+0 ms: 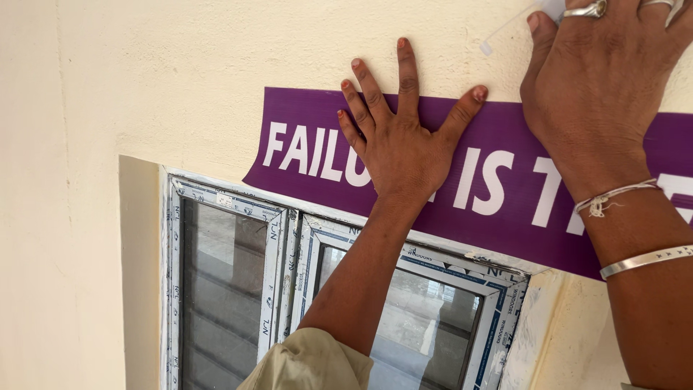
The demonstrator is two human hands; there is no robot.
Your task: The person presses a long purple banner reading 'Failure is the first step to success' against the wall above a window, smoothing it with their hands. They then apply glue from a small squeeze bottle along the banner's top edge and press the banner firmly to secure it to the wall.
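Left hand (pixel 399 137) splayed flat, fingers wide, pressing glossy purple banner (pixel 498 180) on rough cream wall (pixel 180 72) above window (pixel 231 289). Right hand (pixel 599 94), at two o'clock, pinches clear tape strip (pixel 505 32); ring, bangle.

Purple banner (pixel 498 184) with white lettering, cream wall (pixel 180 65).

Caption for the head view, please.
Left hand presses a purple banner flat on a cream wall above a window; right hand steadies it.

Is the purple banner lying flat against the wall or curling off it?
Mostly flat: the left hand presses the purple banner to the wall. Its lower left corner curls slightly away.
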